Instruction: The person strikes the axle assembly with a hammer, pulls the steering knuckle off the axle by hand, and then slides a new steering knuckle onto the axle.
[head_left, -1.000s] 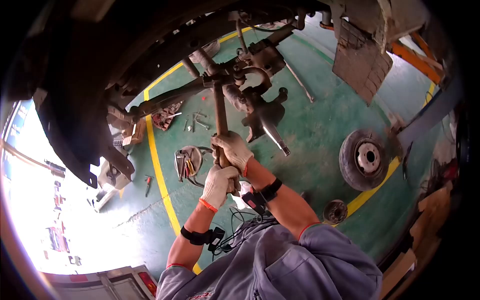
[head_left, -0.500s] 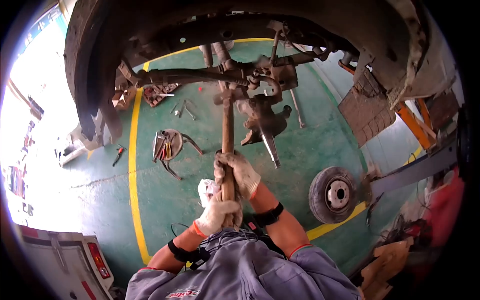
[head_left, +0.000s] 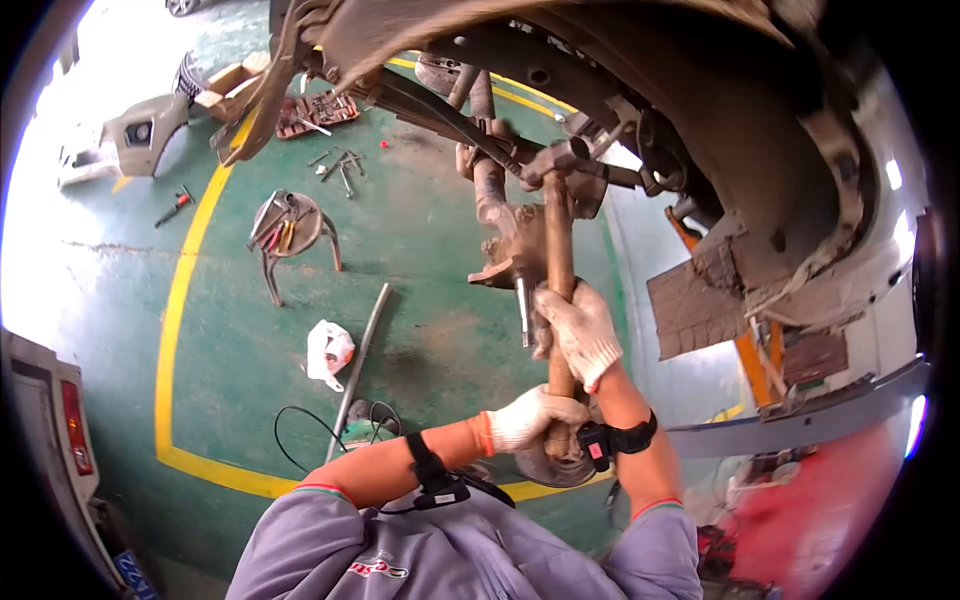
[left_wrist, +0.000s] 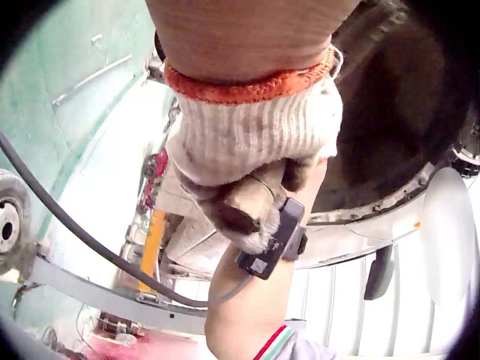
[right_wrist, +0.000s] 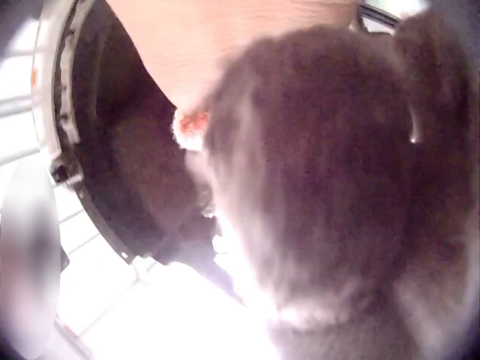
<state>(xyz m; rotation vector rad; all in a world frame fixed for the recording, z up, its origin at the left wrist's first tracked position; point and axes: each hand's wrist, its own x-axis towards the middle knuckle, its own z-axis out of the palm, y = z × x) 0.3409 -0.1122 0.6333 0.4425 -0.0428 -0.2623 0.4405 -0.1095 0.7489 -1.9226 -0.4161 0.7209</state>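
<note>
Both hands wear white knit gloves and grip the wooden handle of a sledgehammer (head_left: 560,240). My right hand (head_left: 582,330) holds it about midway. Lower down, my left hand (head_left: 535,415) is wrapped round the handle near its butt, which pokes out of the glove (left_wrist: 247,150) in the left wrist view. The hammer's head points away from me, overlapping the rusty axle parts. Just left of the handle hangs a steering knuckle (head_left: 515,245) with a bright spindle (head_left: 524,310). A dark blurred shape fills most of the right wrist view.
Overhead curves a wheel arch (head_left: 760,150). On the green floor stand a round stool (head_left: 300,215) with hand tools, a white plastic bag (head_left: 328,352), a metal pipe (head_left: 365,350) and an open tool case (head_left: 318,112). An orange stand (head_left: 750,370) is at right.
The sledgehammer and both hands have shifted rightward past the spindle in the head view. That view has also turned, bringing the pipe into sight and hiding most of the wheel on the floor.
</note>
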